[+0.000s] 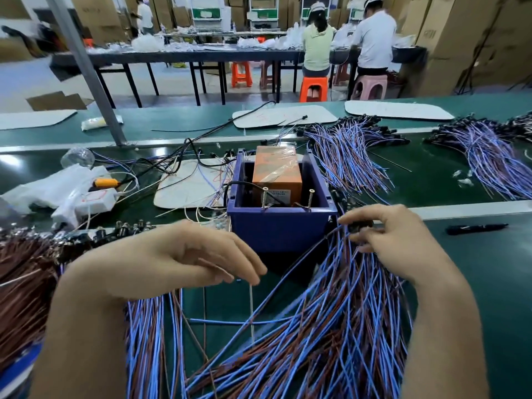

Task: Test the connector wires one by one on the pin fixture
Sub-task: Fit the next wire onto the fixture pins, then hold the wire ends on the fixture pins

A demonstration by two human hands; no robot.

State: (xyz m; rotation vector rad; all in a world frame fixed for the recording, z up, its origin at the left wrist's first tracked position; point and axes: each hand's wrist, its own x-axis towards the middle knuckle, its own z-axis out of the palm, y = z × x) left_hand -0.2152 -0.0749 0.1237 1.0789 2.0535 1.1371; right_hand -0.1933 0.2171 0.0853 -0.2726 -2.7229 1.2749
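Many thin, bendy wires (331,326), blue and brown, fan out like long hair on the smooth green belt (475,269). Our right hand (388,234) rests on them, fingers curled round a small black connector (358,226) at their far end. Our left hand (184,254), apart from the right, pinches one pale wire (251,306) that hangs straight down. Between and just past our hands sits the pin fixture (280,231), a boxy dark blue plastic tub with two shiny screws (264,197) standing at its near wall and an orange block (276,174) inside. A black pen (476,228) lies to the right. Far back, people (316,44) sit on plastic stools (313,89) at a long table (201,56) by cardboard boxes (449,38).
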